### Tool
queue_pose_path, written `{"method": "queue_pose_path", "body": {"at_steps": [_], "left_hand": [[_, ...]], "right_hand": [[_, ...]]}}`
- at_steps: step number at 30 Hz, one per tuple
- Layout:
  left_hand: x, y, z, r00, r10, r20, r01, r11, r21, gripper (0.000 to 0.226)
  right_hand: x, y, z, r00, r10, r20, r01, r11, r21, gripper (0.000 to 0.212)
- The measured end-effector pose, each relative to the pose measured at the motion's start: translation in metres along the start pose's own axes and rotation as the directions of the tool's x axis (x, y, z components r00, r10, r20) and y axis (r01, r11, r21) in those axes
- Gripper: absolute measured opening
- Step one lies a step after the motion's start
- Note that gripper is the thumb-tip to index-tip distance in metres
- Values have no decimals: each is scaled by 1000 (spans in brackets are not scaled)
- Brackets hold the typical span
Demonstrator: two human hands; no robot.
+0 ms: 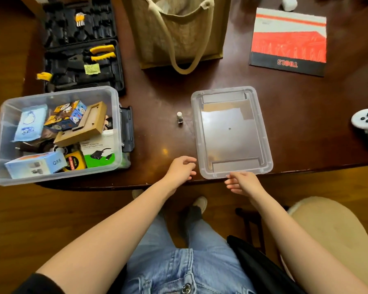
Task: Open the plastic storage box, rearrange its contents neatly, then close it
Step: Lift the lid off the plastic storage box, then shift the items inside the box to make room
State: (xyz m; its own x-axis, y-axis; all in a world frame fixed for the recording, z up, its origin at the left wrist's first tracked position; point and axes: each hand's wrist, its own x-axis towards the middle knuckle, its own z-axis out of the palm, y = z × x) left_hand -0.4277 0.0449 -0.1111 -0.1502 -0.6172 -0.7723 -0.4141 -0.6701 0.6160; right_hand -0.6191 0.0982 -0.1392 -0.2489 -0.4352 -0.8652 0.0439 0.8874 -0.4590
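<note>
The plastic storage box [57, 134] stands open on the left part of the desk [164, 132], and its lid [231, 132] lies flat on the desk to the right, inner side up, with its near edge at the desk's front border. Both hands are free and hold nothing: the left hand [182, 166] hovers with loosely curled fingers just beside the lid's near left corner, and the right hand [243, 182] is at the lid's near edge; if its fingertips touch the rim, I cannot tell. The lid looks thin, light and a little flexible, also smooth, so I think it is best taken by the raised rim on two opposite sides. The box seems stiff but loaded, so it should be heavier; its rim or the dark latch [126, 128] on the side gives a hold. Inside lie small cartons, a blue packet [31, 124] and a tape measure [73, 161] in disorder; these are light and rigid, easy to lift one by one.
</note>
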Motion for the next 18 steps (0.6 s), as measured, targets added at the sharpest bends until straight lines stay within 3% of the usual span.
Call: {"method": "queue_pose_path", "body": {"at_steps": [5,8,13,18], "left_hand": [[-34,29,-63,973,230,32,-230,973,11,23],[-51,43,-106,937,346,-46,-348,936,-51,23],[-62,50,-194,844,456,-284,-483,875,-32,24],[-52,44,-257,772,433,-465,-499,867,-20,26]], "right_hand": [[-17,-55,45,982,-178,65,182,981,-70,16],[-16,-88,77,959,-277,57,281,958,-65,17],[2,-131,138,926,-366,-97,365,931,-25,14],[23,-144,163,861,-420,-285,356,900,-250,32]]}}
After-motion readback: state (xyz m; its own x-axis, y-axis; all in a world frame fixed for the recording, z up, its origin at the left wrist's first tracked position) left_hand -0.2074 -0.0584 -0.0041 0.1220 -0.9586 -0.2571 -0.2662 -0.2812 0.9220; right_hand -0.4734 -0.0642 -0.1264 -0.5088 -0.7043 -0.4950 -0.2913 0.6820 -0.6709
